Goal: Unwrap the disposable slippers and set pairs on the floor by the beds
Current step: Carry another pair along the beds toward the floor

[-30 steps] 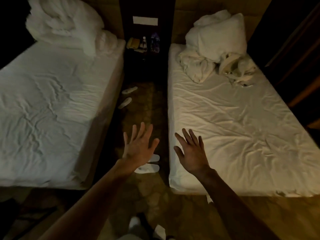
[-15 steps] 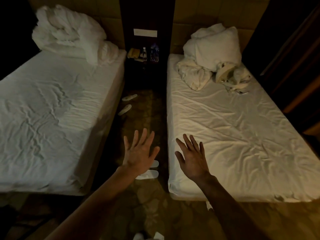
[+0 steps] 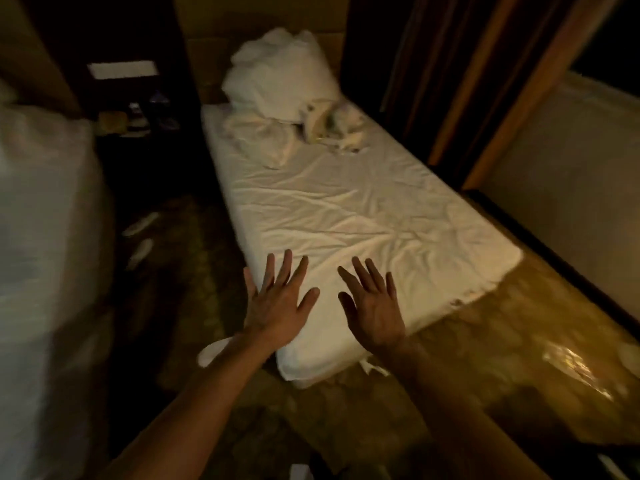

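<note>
Two pale slippers [image 3: 140, 233] lie apart from each other on the floor [image 3: 194, 258] in the aisle, close along the left bed [image 3: 45, 237], and one more white slipper [image 3: 213, 351] shows just beside the near corner of the right bed [image 3: 346, 209], half hidden under the left forearm. Both hands are empty: the left hand [image 3: 278, 301] and right hand [image 3: 375, 306] hover with fingers spread above the foot end of that mattress, holding nothing. The work looks close to finished. A good last step would be to check that each pair sits side by side, toes aligned, near its bed's edge; the far pair looks loosely spaced, though blur makes this uncertain.
</note>
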A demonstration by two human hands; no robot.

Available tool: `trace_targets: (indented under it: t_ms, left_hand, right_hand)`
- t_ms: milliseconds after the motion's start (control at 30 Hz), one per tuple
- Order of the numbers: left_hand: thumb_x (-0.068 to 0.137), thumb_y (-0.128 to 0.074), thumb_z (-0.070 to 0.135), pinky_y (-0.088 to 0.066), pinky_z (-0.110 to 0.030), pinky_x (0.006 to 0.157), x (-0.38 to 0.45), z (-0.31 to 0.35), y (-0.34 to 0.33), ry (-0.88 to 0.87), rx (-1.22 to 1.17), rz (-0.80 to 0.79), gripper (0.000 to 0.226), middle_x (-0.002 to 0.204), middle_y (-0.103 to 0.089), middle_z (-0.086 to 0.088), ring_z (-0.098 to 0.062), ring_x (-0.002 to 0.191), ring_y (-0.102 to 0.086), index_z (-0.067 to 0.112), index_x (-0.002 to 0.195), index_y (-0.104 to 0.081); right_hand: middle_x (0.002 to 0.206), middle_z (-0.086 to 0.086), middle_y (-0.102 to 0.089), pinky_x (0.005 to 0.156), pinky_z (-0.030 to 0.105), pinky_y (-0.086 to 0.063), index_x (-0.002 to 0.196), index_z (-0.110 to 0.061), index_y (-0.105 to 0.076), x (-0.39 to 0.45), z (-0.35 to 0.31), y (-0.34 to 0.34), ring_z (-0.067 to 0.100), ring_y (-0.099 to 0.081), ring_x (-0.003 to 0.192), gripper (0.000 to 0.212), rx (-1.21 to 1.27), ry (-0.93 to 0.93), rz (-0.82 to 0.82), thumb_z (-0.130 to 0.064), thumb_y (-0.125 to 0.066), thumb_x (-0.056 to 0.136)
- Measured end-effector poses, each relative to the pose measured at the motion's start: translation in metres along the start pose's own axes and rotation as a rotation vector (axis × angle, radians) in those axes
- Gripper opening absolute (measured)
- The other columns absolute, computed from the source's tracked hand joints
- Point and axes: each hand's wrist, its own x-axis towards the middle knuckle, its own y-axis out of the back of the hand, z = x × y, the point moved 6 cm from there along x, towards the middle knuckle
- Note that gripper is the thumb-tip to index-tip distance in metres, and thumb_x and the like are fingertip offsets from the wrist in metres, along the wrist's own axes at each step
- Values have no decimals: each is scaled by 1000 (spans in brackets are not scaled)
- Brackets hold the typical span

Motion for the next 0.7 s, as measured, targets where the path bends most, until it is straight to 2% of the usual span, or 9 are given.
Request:
trace_targets:
  t_ms: [167,267,400,533,633,700]
  left_hand:
    - [100,-15,64,12,-62,119,54,135,-22,-273,-5,-28,67,169,11,4,-24,155,17,38,159,2]
    - [100,-16,64,13,-62,119,78,228,-33,-413,-11,-59,67,169,12,5,-24,155,17,39,159,4]
    - [97,-12,67,10,-64,119,97,360,-47,-617,5,-65,69,168,15,4,-24,154,18,41,158,7]
    - [87,1,71,10,-64,119,96,477,-65,-788,24,-142,78,168,15,4,-25,154,18,40,158,6]
    - [93,-7,70,12,-64,119,93,558,-85,-920,39,-181,73,168,17,5,-24,154,19,40,158,6]
    - [98,-15,67,15,-63,118,92,616,-101,-1016,22,-224,69,167,17,6,-23,153,21,41,158,6]
  right_hand:
    - [170,0,-11,126,56,-2,158,-33,-23,-30,122,63,24,3,158,51,-65,-257,-14,-40,-31,108]
    - [171,0,-5,126,57,0,159,-35,-19,-58,189,103,22,9,157,53,-88,-380,39,-43,-28,108]
    - [171,0,-2,125,56,4,159,-35,-20,-98,278,154,23,10,156,54,-144,-540,124,-47,-28,107]
    - [171,-2,-3,125,60,-1,157,-38,-18,-152,356,192,24,8,157,56,-184,-759,181,-54,-23,104]
    - [170,-1,-8,125,61,-5,156,-38,-23,-192,407,217,24,4,157,60,-191,-924,224,-60,-19,101]
    - [170,0,-11,125,60,-6,156,-36,-27,-216,440,233,25,1,157,71,-202,-1029,263,-69,-9,95]
